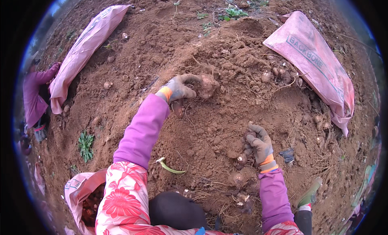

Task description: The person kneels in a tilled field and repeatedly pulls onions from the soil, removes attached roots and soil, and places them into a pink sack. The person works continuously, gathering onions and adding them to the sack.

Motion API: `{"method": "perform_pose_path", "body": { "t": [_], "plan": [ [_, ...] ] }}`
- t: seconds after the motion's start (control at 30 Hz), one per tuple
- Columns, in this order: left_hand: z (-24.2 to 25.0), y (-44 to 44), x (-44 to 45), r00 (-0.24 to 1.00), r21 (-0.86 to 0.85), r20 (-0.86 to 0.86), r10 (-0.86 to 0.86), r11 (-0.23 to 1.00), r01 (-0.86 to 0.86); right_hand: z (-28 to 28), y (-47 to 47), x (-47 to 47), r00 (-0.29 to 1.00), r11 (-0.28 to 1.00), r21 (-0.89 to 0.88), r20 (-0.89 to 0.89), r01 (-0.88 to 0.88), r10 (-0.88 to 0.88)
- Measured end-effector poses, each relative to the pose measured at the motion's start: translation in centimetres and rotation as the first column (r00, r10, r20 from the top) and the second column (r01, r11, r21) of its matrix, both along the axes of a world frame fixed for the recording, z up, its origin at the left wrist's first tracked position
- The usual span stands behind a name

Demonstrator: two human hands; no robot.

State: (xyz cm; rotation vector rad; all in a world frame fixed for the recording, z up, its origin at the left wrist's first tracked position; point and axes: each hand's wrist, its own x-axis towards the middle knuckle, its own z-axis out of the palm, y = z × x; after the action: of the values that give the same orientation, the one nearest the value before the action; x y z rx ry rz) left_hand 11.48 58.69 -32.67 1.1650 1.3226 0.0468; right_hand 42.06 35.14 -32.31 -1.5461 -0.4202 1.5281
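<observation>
My left hand (181, 88), in a soil-stained grey work glove with an orange cuff, grips the left side of a large soil-caked corm (208, 85). Below that hand is a smaller reddish-brown corm (178, 110), partly hidden. My right hand (261, 145), gloved alike, curls its fingers over a cluster of small brown corms (248, 148) on the ground. Its palm side is hidden. One corm with a pale cut end (241, 159) shows beside the thumb. More dirty corms with roots (242, 199) lie nearer my body.
An open pink woven sack (74, 186) holds corms (92, 207). Two pink sacks lie at left (88, 50) and right (315, 62). Corms (279, 72) sit beside the right one. A green stalk (171, 169) lies in front. A person (38, 89) works at far left. A green-shod foot (309, 192) is at right.
</observation>
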Motion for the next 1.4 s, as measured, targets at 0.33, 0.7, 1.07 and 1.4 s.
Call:
{"method": "perform_pose_path", "body": {
  "t": [0.33,0.7,1.07,1.4],
  "plan": [
    [-1.2,-14.1,1.3,0.644,-0.113,0.724,0.249,0.963,-0.245,-2.3,6.2,-8.5,0.786,0.776,0.293,0.484,-0.559,0.384],
    [-7.9,-12.9,-1.6,0.759,-0.151,0.232,0.609,0.793,-0.590,-5.5,31.0,-13.9,-0.098,0.554,-0.533,0.771,-0.640,0.629],
    [-8.9,-11.1,-2.6,0.706,-0.289,0.263,0.658,0.752,-0.593,3.1,14.9,-0.9,0.402,0.422,-0.058,0.211,-0.905,0.891],
    [-9.5,-11.1,-2.1,0.759,-0.213,0.228,0.610,0.792,-0.572,-3.2,24.6,7.1,0.296,0.791,-0.110,0.889,-0.602,0.349]
  ]
}}
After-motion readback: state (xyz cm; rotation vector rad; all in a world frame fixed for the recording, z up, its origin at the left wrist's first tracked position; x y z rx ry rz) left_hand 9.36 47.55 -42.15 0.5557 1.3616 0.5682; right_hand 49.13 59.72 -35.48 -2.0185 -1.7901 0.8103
